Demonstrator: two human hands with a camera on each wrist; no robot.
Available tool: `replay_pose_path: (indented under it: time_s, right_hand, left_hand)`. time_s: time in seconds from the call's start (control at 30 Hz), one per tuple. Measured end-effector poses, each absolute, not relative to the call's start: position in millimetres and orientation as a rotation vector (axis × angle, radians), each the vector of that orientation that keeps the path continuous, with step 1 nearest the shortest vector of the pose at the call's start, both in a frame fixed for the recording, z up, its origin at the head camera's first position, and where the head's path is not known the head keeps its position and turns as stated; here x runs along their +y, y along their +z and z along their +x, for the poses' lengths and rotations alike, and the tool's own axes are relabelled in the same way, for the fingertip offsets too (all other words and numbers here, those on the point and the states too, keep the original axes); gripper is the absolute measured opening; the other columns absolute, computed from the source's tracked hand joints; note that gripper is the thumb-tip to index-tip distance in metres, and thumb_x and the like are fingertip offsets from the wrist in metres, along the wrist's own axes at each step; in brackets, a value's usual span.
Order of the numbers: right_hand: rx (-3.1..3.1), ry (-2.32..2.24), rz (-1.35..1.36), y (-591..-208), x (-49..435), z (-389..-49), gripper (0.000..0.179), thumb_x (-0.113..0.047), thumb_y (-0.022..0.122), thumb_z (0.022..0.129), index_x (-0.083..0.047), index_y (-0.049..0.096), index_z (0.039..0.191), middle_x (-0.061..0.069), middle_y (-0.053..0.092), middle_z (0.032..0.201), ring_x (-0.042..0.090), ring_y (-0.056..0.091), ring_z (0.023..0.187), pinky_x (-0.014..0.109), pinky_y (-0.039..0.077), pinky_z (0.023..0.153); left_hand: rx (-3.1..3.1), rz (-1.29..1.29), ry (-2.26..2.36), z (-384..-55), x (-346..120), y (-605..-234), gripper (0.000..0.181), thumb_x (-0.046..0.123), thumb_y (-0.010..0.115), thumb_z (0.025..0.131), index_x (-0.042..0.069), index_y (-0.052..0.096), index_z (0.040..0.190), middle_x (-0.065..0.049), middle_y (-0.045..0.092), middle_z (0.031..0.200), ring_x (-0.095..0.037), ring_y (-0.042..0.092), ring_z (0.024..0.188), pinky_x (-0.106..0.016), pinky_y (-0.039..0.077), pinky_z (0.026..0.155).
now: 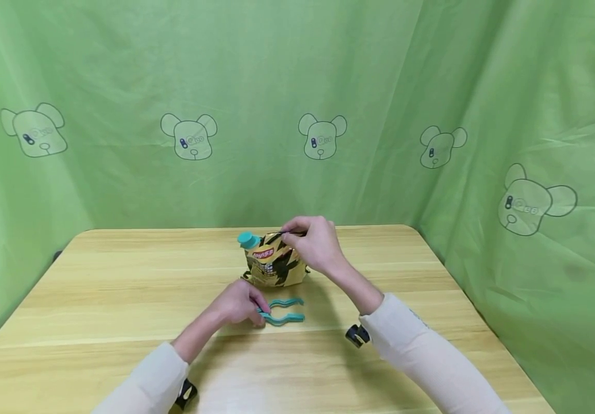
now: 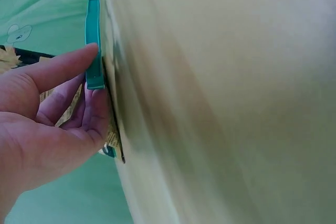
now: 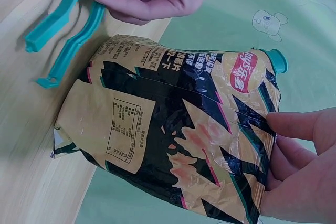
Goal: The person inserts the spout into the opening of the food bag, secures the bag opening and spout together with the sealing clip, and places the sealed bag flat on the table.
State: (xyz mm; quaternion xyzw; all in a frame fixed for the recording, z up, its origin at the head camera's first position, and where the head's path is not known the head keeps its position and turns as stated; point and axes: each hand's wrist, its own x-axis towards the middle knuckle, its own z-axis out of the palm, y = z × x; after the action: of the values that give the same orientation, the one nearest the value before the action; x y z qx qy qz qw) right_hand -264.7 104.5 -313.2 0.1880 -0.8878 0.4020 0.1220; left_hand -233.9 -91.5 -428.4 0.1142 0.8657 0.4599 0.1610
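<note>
A gold and black chip bag (image 1: 275, 275) stands upright on the table, with a teal round cap (image 1: 248, 240) at its upper left corner. My right hand (image 1: 317, 244) pinches the top edge of the bag between thumb and fingers; the right wrist view shows this grip on the bag (image 3: 173, 129) too. In front of the bag, my left hand (image 1: 239, 302) pinches one end of a teal bag clip (image 1: 293, 317). The clip's two wavy arms are spread apart and point right, low over the table. Up close, the thumb lies on the clip (image 2: 93, 24) in the left wrist view.
The light wooden table (image 1: 95, 299) reaches back to a green curtain (image 1: 256, 69) printed with bear heads, which also closes off the right side. Black wrist mounts (image 1: 357, 335) hang under both sleeves.
</note>
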Motion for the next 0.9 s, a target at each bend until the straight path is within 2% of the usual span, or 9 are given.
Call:
replay_pose_path:
  time_s: [0.27,0.37,0.53,0.9]
  right_hand:
    - [-2.601,1.189,0.538,-311,104,-263,0.010,-0.013,0.075,0.090,-0.012,0.080,0.098,0.003,0.079,0.095,0.016,0.074,0.081,0.035,0.058,0.075]
    - [-2.600,1.191,0.537,-311,104,-263,0.010,-0.012,0.075,0.089,-0.012,0.080,0.098,0.004,0.079,0.094,0.016,0.074,0.081,0.035,0.058,0.075]
    - [-2.600,1.202,0.535,-311,104,-263,0.010,-0.011,0.076,0.089,-0.011,0.080,0.098,0.005,0.079,0.095,0.017,0.073,0.081,0.035,0.059,0.075]
    - [-2.578,1.199,0.557,-311,104,-264,0.008,-0.010,0.075,0.089,-0.010,0.080,0.095,0.005,0.079,0.092,0.017,0.074,0.078,0.035,0.059,0.073]
  left_hand:
    - [2.481,0.351,1.331,-237,-106,-417,0.019,-0.005,0.084,0.069,0.008,0.079,0.083,-0.001,0.074,0.083,-0.015,0.060,0.076,-0.028,0.050,0.069]
    - [2.468,0.346,1.347,-237,-115,-412,0.020,-0.005,0.084,0.069,0.007,0.079,0.085,-0.001,0.075,0.088,-0.016,0.063,0.081,-0.029,0.052,0.075]
    - [2.447,0.298,1.367,-238,-134,-400,0.022,-0.008,0.082,0.070,0.005,0.079,0.088,-0.002,0.075,0.090,-0.017,0.065,0.081,-0.030,0.053,0.080]
    - [2.455,0.285,1.363,-241,-173,-376,0.019,-0.006,0.081,0.075,0.002,0.078,0.092,-0.006,0.071,0.086,-0.018,0.061,0.078,-0.030,0.051,0.078]
